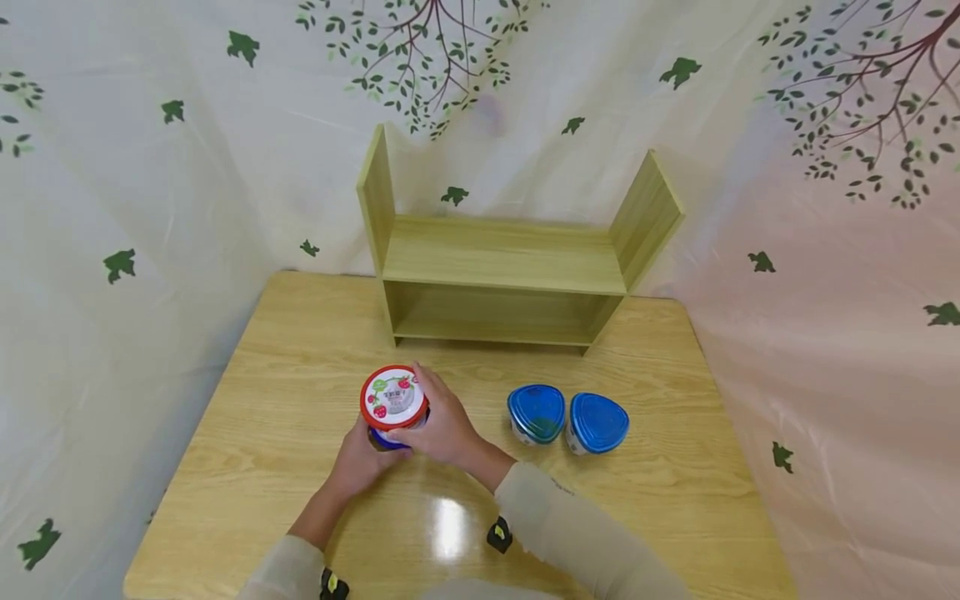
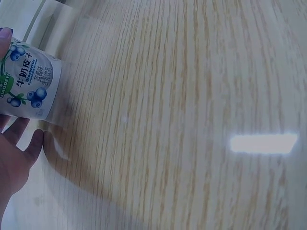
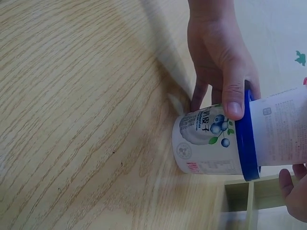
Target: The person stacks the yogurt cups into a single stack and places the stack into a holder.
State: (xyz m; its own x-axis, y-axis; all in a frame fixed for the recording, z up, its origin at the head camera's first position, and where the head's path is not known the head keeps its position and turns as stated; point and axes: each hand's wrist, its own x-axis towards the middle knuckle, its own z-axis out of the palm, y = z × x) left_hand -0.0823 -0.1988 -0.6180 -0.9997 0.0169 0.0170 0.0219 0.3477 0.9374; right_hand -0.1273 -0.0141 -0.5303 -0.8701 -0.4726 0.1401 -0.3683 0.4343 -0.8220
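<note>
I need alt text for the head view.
A person's left hand grips a blue-lidded tub beneath a red-lidded strawberry tub held in the right hand. Two rounded-triangular blue-lidded containers sit to the right on a wooden table, a wooden shelf behind.

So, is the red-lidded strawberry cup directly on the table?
No, the right wrist view shows the strawberry cup atop the blue-lidded blueberry cup.

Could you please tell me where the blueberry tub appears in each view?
Head: blueberry tub low, left of centre, mostly hidden beneath the red-rimmed tub.
Left wrist: the tub at upper left, cut by the edge.
Right wrist: the tub right of centre, blue rim rightward.
Shared landmark: the left hand, gripping the tub.
</note>
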